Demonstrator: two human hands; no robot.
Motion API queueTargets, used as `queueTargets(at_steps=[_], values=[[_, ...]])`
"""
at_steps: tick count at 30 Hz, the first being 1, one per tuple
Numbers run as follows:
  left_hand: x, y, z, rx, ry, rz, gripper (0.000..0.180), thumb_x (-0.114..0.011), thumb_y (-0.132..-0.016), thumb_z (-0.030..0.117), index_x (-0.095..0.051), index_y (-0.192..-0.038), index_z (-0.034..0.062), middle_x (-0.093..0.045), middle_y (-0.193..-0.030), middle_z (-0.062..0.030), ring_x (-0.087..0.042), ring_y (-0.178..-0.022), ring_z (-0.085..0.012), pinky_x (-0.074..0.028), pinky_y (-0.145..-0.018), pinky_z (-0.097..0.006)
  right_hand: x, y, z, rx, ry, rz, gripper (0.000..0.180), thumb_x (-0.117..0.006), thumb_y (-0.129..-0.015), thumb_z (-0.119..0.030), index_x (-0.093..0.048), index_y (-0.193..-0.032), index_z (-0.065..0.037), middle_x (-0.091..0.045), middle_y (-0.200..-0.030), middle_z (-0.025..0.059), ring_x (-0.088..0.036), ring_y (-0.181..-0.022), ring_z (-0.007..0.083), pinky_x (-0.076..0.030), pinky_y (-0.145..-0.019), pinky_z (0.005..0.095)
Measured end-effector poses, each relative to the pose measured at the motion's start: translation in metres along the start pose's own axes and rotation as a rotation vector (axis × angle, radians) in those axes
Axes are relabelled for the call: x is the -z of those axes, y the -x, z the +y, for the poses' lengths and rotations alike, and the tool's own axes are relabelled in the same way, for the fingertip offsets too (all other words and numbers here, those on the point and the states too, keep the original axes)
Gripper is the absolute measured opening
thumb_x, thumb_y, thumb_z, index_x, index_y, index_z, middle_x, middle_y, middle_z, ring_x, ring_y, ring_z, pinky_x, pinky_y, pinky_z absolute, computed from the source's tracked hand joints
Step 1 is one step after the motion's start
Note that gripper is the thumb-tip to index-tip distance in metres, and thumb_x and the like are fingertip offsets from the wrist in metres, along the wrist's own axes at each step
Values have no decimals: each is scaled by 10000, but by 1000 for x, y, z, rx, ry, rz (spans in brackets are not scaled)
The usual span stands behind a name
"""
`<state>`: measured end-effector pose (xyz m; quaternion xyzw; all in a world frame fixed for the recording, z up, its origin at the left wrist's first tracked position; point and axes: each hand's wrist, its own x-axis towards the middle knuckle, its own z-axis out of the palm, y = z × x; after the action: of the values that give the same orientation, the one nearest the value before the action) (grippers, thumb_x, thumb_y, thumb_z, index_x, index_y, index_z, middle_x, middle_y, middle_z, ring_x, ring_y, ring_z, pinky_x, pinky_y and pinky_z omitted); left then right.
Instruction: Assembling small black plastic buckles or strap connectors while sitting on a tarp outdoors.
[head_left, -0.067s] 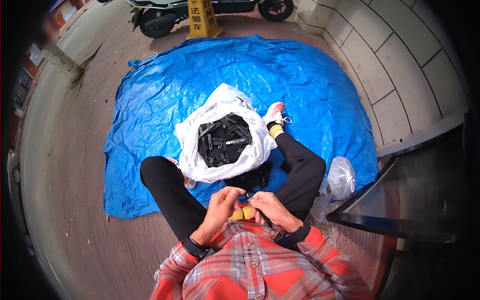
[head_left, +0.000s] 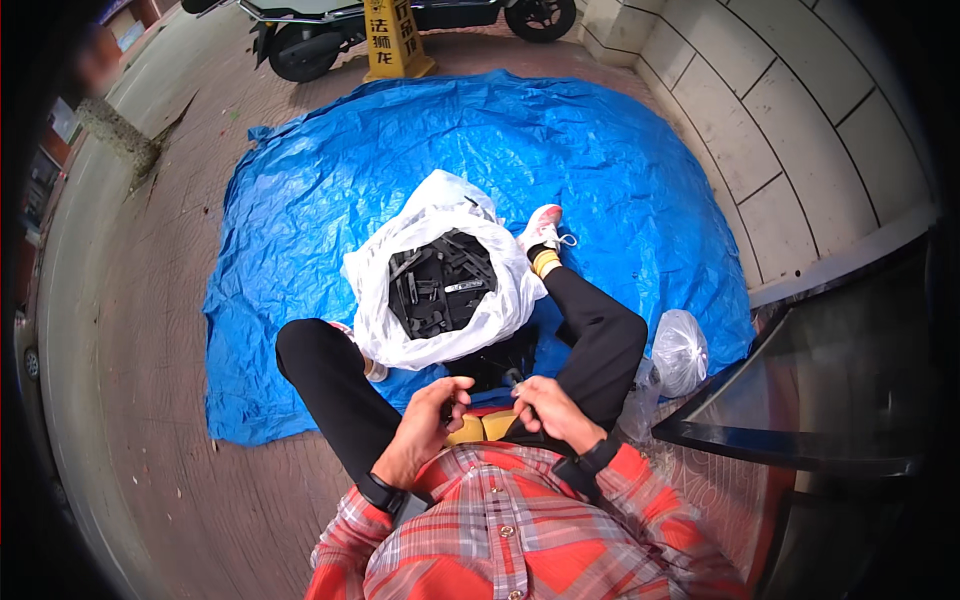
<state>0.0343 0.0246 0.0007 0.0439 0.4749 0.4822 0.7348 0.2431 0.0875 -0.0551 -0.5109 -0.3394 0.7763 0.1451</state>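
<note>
My left hand (head_left: 432, 412) is closed, thumb and forefinger pressed together; a dark bit shows in its curled fingers, too small to make out. My right hand (head_left: 555, 412), a short gap away, pinches a small black part (head_left: 514, 377) at its fingertips. Both hands are above my lap, in front of a yellow seat edge (head_left: 497, 427). Beyond them stands a white plastic bag (head_left: 375, 325), its mouth rolled open around many black plastic pieces (head_left: 440, 285). Below the bag's near edge lies a dark heap (head_left: 490, 365), partly hidden by my hands.
A blue tarp (head_left: 620, 150) lies under the bag and my feet. A tied clear bag (head_left: 680, 350) sits by my right knee, near a dark glass-like panel (head_left: 800, 400). A tiled wall (head_left: 800, 150) runs along the right. A yellow sign (head_left: 395, 45) and a scooter (head_left: 300, 45) stand beyond.
My hands have come apart, the right moving right and slightly up. The long black piece below my right hand is out of sight. A small dark speck now shows at the bag's far rim.
</note>
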Motion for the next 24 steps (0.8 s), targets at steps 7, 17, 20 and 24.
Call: queueTargets(at_steps=[7, 17, 20, 24], values=[[22, 4, -10, 266, 335, -363, 226, -411, -910, 90, -479, -1091, -26, -583, -920, -132, -411, -545, -87, -300, -367, -157, 70, -108, 19, 123, -17, 405, 267, -459, -830, -145, -449, -1051, 6, -554, -850, 177, -579, -631, 228, -471, -496, 353], [24, 15, -18, 228, 310, -286, 165, -531, -881, 138, -543, -974, 2, -590, -812, -67, -415, -474, -58, -348, -418, -170, 6, -48, -75, 188, 725, -158, 206, -548, -816, -191, -606, -830, 5, -628, -712, 84, -596, -579, 122, -474, -483, 250], [18, 17, -7, 153, 152, -258, 173, -538, -878, 137, -558, -978, -2, -583, -785, -53, -416, -467, -45, -337, -403, -148, -42, -60, -111, 633, 833, 65, 127, -536, -801, -103, -584, -825, 11, -595, -692, 117, -589, -618, 245, -475, -578, 340], [27, 24, -5, 120, 179, -225, 203, -531, -877, 123, -558, -1022, -15, -570, -749, -63, -393, -458, -50, -300, -385, -148, -47, -127, -109, 1117, 1429, 372, 107, -546, -707, -25, -544, -814, -19, -485, -864, 146, -500, -854, 305, -450, -649, 403]])
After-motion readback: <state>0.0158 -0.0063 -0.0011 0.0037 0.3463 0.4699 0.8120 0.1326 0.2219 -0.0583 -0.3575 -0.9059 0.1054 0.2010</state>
